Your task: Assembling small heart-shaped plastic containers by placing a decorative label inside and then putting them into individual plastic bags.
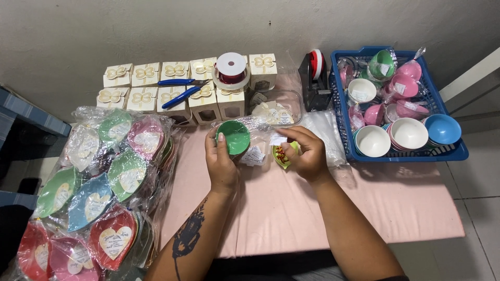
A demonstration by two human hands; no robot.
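Covering the low desk (312, 208) is a pink cloth, and the work sits near its far edge. At the left edge lies the largest group: a heap of wrapped bowls (99, 187), each sealed in clear film with a heart-shaped label, in green, pink, blue and red. At the right edge stands a blue basket (458, 153) holding unwrapped bowls (409, 132) in white, pink, blue and green, some already in film. Along the far edge stand two rows of cream gift boxes (156, 86) with bow motifs; blue-handled pliers (182, 88) rest on them, and a ribbon spool (230, 70) sits on the right end of the rows. A black tape dispenser (316, 78) stands between the boxes and the basket, with a clear tray of labels (276, 109) just in front.

The left hand (221, 161) grips a green bowl (233, 136) by its rim, thumb on the inside edge, fingers closed behind it; clear film (260, 132) surrounds the bowl loosely. The right hand (310, 153) is curled with fingertips pinching the film's open side. Just beneath it lies a small yellow-green dish (284, 155) of red and gold beads.

Judged from the layout, wrapping is well advanced: the wrapped heap is large, yet many bowls in the basket remain bare. The bowl in hand is bagged but not yet sealed or labelled.
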